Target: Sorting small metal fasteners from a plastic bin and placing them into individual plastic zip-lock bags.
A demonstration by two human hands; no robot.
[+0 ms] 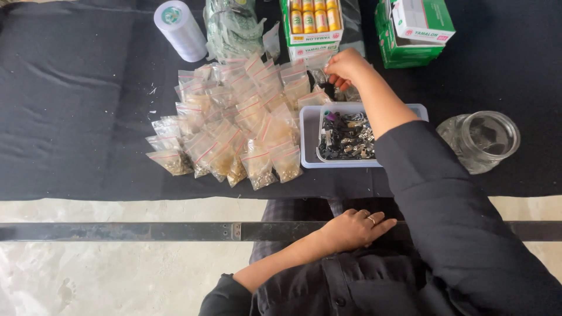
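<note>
My right hand reaches over the table and pinches a small clear zip bag just beyond a white plastic tray filled with small dark metal parts. A heap of several small clear zip bags holding brownish bits lies left of the tray. My left hand rests palm down in my lap by the table's metal edge, a ring on one finger, holding nothing.
The table is covered with a black cloth. A white roll stands at the back left beside a pile of clear bags. Green-and-white boxes and an open box of small yellow bottles sit behind. A glass jar lies right.
</note>
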